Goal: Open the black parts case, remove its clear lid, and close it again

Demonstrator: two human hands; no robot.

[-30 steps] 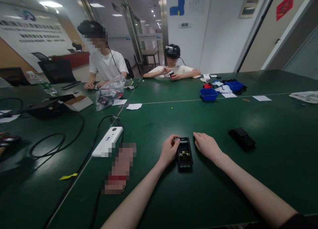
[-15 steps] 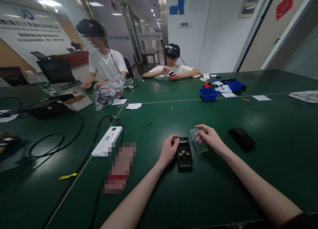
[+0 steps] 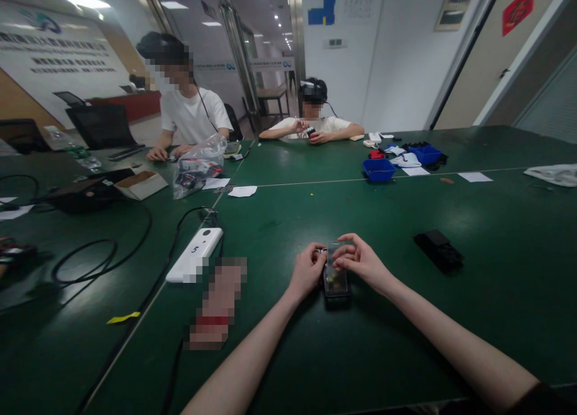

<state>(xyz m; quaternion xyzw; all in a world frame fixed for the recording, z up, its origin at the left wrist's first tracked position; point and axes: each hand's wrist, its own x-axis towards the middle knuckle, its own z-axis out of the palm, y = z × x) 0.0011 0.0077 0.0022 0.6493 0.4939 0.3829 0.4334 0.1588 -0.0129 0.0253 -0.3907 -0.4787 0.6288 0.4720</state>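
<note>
A small black case [image 3: 336, 292] with a gold part inside lies on the green table [image 3: 315, 355] in front of me. My left hand [image 3: 307, 271] grips its upper left edge with curled fingers. My right hand [image 3: 360, 262] pinches a clear plastic cover [image 3: 334, 269] and holds it flat over the top of the case. Through the cover the gold part shows dimly.
A black box [image 3: 439, 250] lies to the right. A white power strip [image 3: 195, 254] with black cables sits to the left. Farther off are blue bins [image 3: 378, 169], paper slips, a plastic bag [image 3: 198, 167] and a cardboard box [image 3: 140, 185]. Two people sit across the table.
My right hand picked the clear cover up from the table beside the case, then swung it left and laid it over the case. My left hand stayed on the case.
</note>
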